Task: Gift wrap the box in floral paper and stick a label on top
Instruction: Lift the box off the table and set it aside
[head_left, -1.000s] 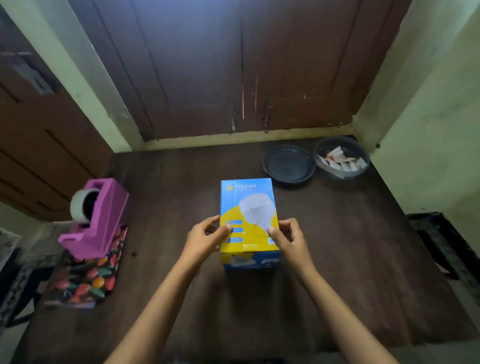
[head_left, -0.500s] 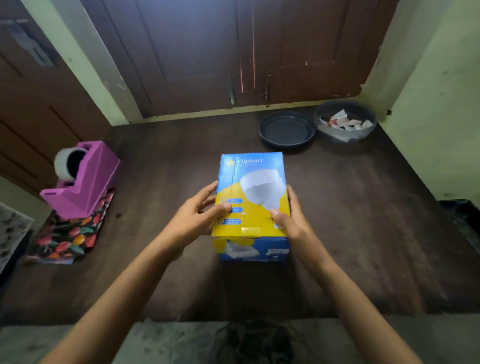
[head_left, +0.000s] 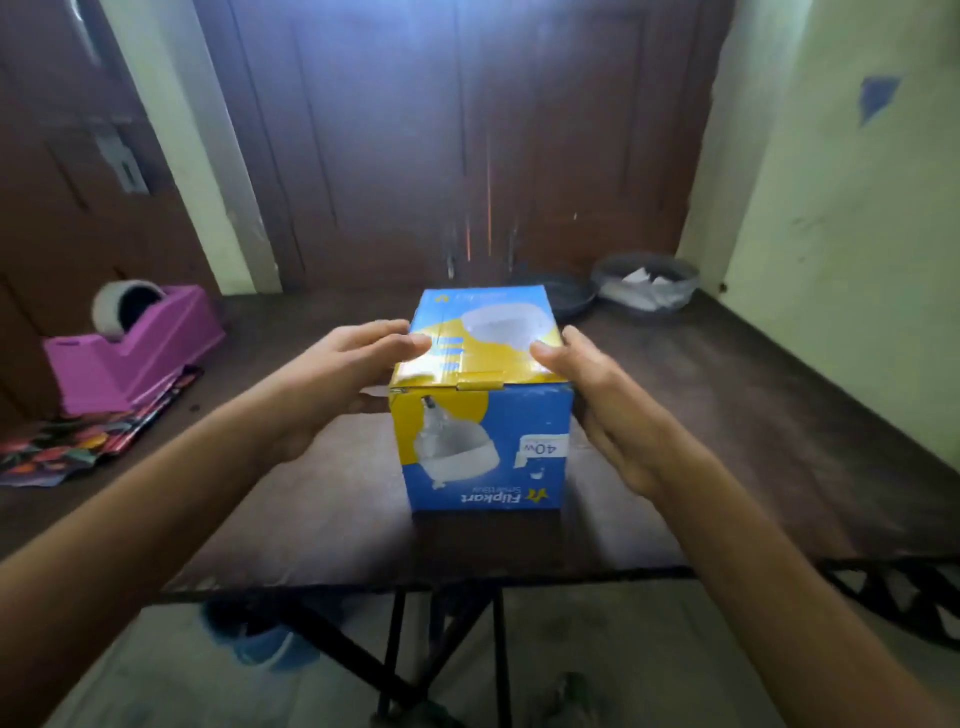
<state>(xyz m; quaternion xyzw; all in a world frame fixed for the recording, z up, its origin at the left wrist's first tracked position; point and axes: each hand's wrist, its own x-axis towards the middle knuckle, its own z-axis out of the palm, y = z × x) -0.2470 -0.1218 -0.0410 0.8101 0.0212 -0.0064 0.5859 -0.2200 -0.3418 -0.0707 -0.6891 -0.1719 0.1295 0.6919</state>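
Observation:
A blue and yellow cardboard box (head_left: 483, 441) with a bulb picture sits in the middle of the view, over the near part of the dark table (head_left: 753, 415). My left hand (head_left: 343, 379) grips its left side with the thumb on the top face. My right hand (head_left: 618, 415) grips the right side, thumb also on top. Whether the box's bottom touches the table I cannot tell. Folded floral paper (head_left: 78, 449) lies at the table's left edge. A dark bowl (head_left: 647, 286) at the far right holds white paper slips.
A pink tape dispenser (head_left: 135, 353) with a roll of tape stands on the floral paper. A shallow black dish (head_left: 569, 299) sits beside the bowl, behind the box. A green wall runs along the right, wooden doors stand behind. The table's near edge and its legs show below.
The box has come toward me and now fills more of the view, with its near blue face showing. Both hands moved with it, keeping their grip on its sides.

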